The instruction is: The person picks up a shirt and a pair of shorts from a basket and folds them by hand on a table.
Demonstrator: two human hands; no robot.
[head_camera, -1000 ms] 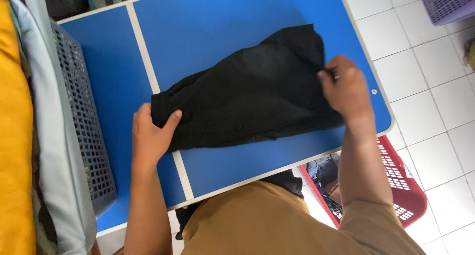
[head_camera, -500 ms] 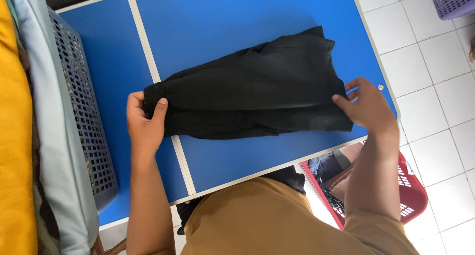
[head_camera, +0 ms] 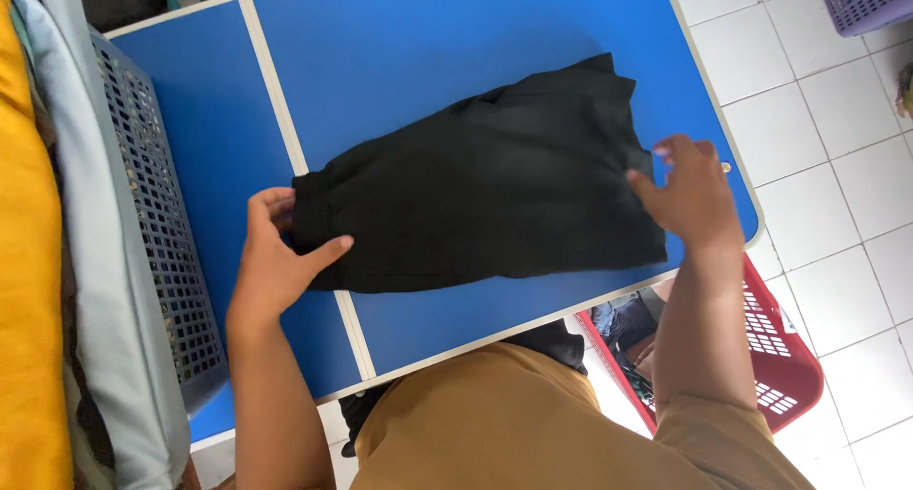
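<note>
Tabletop, smooth blue laminate (head_camera: 428, 53), over white tiles (red basket below): left hand (head_camera: 271, 267) w/ thumb pinches soft folded black cloth garment (head_camera: 475, 205); right hand (head_camera: 689, 195) spread, at its edge.

Over the last second the black garment (head_camera: 485, 186) went from a loose, rumpled spread to a flatter, tidier folded oblong, its long axis running from about 8 o'clock to 2 o'clock on the blue table (head_camera: 418, 43). The left hand (head_camera: 276, 262) shifted from pressing on the cloth's lower edge to gripping its end at 9 o'clock, thumb on top. The right hand (head_camera: 689, 195) dropped from the upper corner to the 3 o'clock edge, and its fingers loosened.
</note>
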